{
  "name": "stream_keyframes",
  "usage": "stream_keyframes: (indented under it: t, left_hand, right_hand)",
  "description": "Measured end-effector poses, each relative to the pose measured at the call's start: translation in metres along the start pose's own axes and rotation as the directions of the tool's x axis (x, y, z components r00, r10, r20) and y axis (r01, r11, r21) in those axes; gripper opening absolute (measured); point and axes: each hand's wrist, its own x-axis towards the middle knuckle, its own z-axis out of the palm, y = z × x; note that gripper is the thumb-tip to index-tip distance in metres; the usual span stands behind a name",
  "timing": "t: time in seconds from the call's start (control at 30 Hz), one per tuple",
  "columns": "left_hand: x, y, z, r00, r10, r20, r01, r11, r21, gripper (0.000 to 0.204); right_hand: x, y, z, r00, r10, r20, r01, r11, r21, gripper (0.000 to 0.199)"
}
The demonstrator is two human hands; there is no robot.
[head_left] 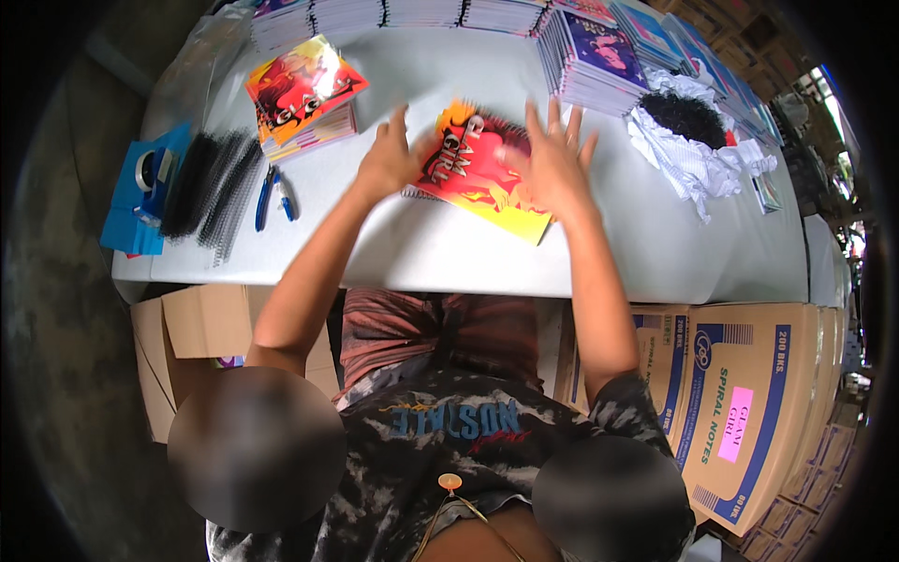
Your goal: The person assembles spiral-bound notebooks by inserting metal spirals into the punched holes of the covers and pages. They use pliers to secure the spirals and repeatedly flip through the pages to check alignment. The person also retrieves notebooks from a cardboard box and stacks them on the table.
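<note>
A spiral notebook (496, 183) with a red and yellow cover lies tilted on the white table in front of me, its coil along the upper edge. My left hand (391, 161) is at its left side, fingers apart and slightly blurred. Over its right side my right hand (560, 167) is spread, with the fingers pointing away from me. Neither hand grips anything; whether the palms touch the cover is hard to tell. Left of my left hand stands a stack of similar red and yellow notebooks (304, 98).
At the left lie black plastic spiral coils (211, 192), blue-handled pliers (264, 199), a smaller blue and white tool (284, 197) and a tape dispenser (150, 173). Notebook stacks (590, 66) line the far side. Crumpled sheets (670, 159) hold black scraps at right. Cartons (749, 403) stand below.
</note>
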Motion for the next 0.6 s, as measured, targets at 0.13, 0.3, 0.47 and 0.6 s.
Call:
stream_keyframes:
  t: [0.13, 0.3, 0.47, 0.6]
  left_hand:
    - [-0.049, 0.002, 0.035, 0.954, 0.3, -0.009, -0.272, 0.877, 0.396, 0.051]
    - [-0.064, 0.011, 0.038, 0.94, 0.323, -0.107, -0.291, 0.926, 0.24, 0.048]
    - [-0.054, 0.002, 0.019, 0.954, 0.294, -0.052, -0.284, 0.947, 0.152, 0.059]
    - [-0.007, 0.003, -0.065, 0.79, 0.494, -0.364, -0.166, 0.743, 0.649, 0.068]
  right_hand:
    - [-0.061, 0.008, 0.034, 0.906, 0.325, 0.27, -0.365, 0.924, 0.113, 0.081]
    - [-0.101, 0.039, 0.06, 0.953, 0.299, 0.053, -0.297, 0.881, 0.367, 0.073]
    - [-0.101, 0.033, 0.061, 0.948, 0.318, -0.031, -0.261, 0.826, 0.5, 0.077]
    - [-0.099, 0.026, 0.041, 0.919, 0.343, -0.193, -0.259, 0.896, 0.36, 0.087]
